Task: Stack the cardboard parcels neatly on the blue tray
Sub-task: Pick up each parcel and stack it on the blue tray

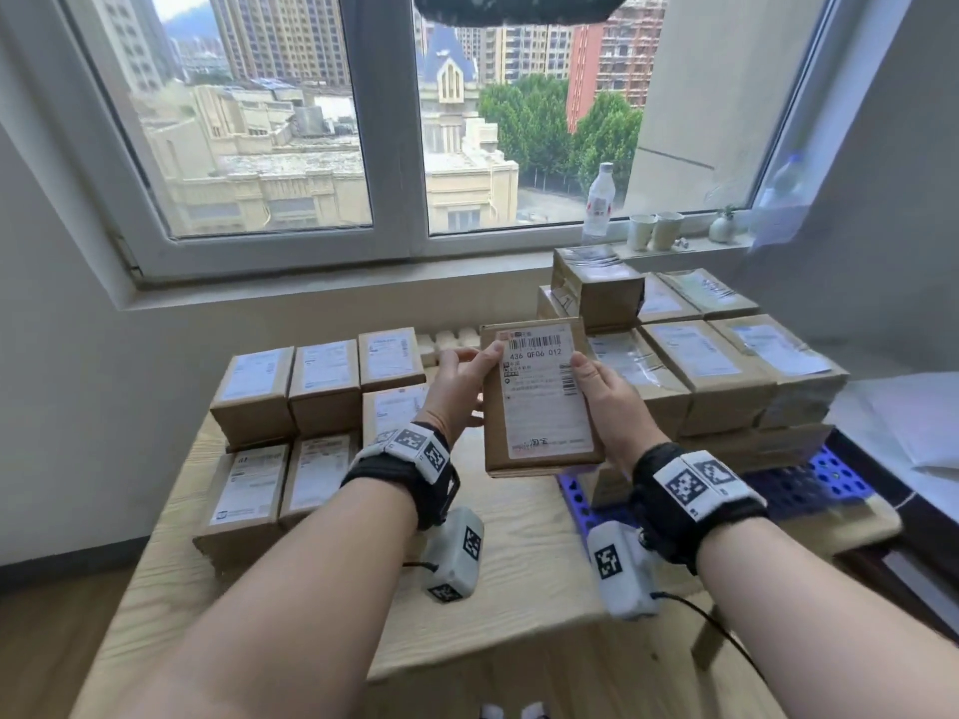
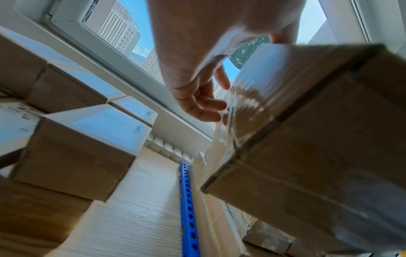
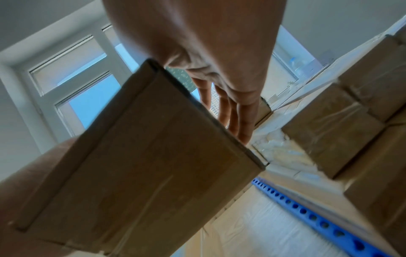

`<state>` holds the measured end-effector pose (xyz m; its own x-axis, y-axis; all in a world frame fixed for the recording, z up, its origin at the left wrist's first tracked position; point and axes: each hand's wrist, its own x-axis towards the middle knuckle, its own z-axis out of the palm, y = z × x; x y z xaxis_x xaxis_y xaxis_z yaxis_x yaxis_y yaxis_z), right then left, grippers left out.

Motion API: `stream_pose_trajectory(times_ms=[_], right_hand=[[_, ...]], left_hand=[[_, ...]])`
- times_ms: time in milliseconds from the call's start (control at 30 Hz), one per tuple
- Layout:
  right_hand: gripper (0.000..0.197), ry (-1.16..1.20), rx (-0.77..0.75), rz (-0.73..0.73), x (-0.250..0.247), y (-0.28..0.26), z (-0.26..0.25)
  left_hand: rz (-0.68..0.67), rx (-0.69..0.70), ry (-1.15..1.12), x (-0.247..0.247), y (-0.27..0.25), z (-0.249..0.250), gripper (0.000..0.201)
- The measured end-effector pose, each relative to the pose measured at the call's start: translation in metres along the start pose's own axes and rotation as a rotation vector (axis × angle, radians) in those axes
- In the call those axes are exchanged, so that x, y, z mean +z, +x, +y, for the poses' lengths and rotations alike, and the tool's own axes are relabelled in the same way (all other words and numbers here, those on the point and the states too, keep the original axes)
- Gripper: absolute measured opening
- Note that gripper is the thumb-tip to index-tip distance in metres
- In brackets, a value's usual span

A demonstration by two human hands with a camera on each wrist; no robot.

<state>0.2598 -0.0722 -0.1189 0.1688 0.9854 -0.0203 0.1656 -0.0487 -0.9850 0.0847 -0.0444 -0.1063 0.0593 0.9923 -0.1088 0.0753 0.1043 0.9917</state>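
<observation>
I hold a cardboard parcel (image 1: 539,402) with a white barcode label in the air between both hands, above the left edge of the blue tray (image 1: 830,474). My left hand (image 1: 467,371) grips its left side with the thumb on top. My right hand (image 1: 597,381) grips the right side the same way. From below, the parcel (image 2: 318,139) shows its taped end beside the left hand (image 2: 197,97). Its plain underside (image 3: 142,173) fills the right wrist view, with the right hand's fingers (image 3: 232,111) along its edge. Several stacked parcels (image 1: 716,365) sit on the tray.
Several loose parcels (image 1: 322,376) lie in rows on the left half of the wooden table (image 1: 519,537). A water bottle (image 1: 601,199), two cups (image 1: 654,230) and a small vase (image 1: 723,225) stand on the windowsill. White paper (image 1: 908,428) lies at the right.
</observation>
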Motion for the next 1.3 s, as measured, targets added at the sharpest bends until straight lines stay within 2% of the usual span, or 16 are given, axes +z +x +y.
stream_pose_trajectory(times_ms=[133, 267, 500, 567, 633, 767, 833, 900, 967, 1067, 1167, 1233, 1300], right_hand=[[0.057, 0.048, 0.02, 0.017, -0.05, 0.018, 0.003], [0.069, 0.021, 0.012, 0.026, -0.1, 0.033, 0.005], [0.062, -0.039, -0.04, 0.026, -0.166, 0.063, 0.003], [0.073, -0.038, -0.061, 0.028, -0.177, 0.074, -0.002], [0.09, -0.024, -0.07, 0.041, -0.187, 0.087, -0.004], [0.093, 0.015, -0.06, 0.033, -0.201, 0.114, -0.01], [0.088, 0.046, -0.065, 0.043, -0.206, 0.126, -0.018], [0.068, 0.06, -0.07, 0.059, -0.214, 0.145, -0.023], [0.051, 0.077, -0.06, 0.061, -0.222, 0.171, -0.029], [0.063, 0.07, -0.06, 0.056, -0.231, 0.211, -0.039], [0.067, 0.063, -0.066, 0.069, -0.238, 0.25, -0.047], [0.064, 0.058, -0.048, 0.086, -0.24, 0.272, -0.048], [0.051, 0.067, -0.015, 0.098, -0.24, 0.292, -0.046]], left_hand=[[-0.06, 0.011, 0.022, 0.051, 0.0, 0.01, 0.076], [-0.076, 0.016, 0.004, 0.102, 0.014, 0.015, 0.055], [-0.084, 0.034, 0.006, 0.167, 0.04, 0.033, 0.042], [-0.058, 0.053, -0.018, 0.179, 0.052, 0.044, 0.037], [-0.032, 0.069, -0.046, 0.19, 0.067, 0.054, 0.04], [-0.03, 0.086, -0.058, 0.209, 0.103, 0.062, 0.045], [-0.064, 0.089, -0.07, 0.217, 0.118, 0.068, 0.052], [-0.074, 0.078, -0.08, 0.227, 0.136, 0.076, 0.069], [-0.087, 0.083, -0.061, 0.234, 0.158, 0.086, 0.07], [-0.09, 0.107, -0.012, 0.241, 0.189, 0.105, 0.05], [-0.073, 0.133, 0.079, 0.246, 0.222, 0.122, 0.04], [-0.063, 0.149, 0.157, 0.248, 0.243, 0.126, 0.05], [-0.052, 0.172, 0.234, 0.247, 0.263, 0.126, 0.059]])
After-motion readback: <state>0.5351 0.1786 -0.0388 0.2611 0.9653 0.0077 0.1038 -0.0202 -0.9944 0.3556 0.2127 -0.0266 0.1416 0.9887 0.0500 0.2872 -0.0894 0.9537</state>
